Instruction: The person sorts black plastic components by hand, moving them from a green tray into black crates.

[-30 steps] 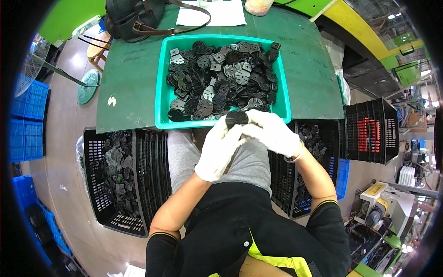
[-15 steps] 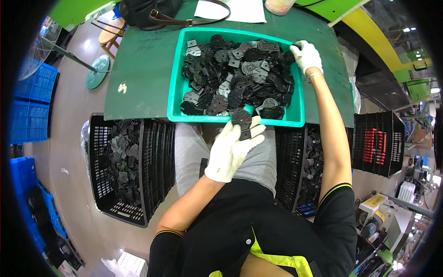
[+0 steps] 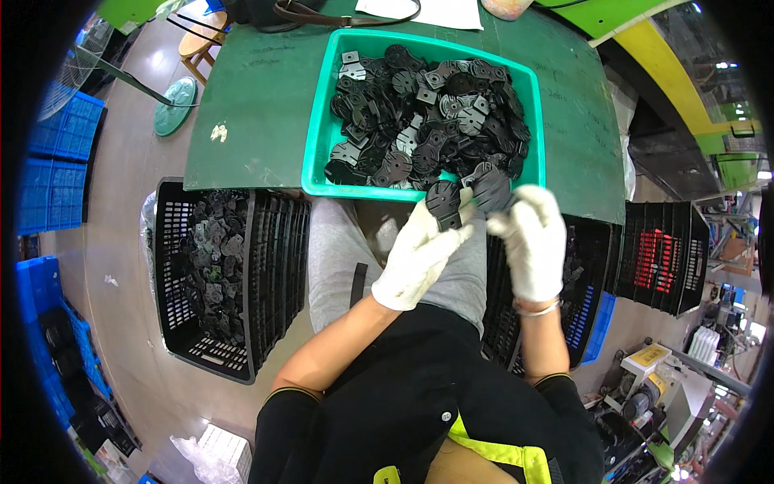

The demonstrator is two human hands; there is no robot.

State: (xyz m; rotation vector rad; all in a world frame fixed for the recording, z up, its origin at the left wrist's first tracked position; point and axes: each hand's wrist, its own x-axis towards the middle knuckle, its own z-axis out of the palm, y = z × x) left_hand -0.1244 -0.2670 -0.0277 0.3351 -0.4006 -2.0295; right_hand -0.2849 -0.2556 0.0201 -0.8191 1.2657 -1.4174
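Part (image 3: 443,200), black, lies in the grasp of the gloved left hand (image 3: 419,262) at the near rim of a green tray (image 3: 363,192) on the bench (image 3: 258,137), its long axis running roughly fore-and-aft, round end toward the tray; close on its right, a second part (image 3: 491,185) appears pinched by the blurred right hand (image 3: 534,246), any contact unclear.

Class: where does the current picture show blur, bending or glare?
Head view: motion blur softens the right hand; the left hand looks crisper. Head view: edges of the left black crate bow. Head view: pale sheen on black parts in the green tray.
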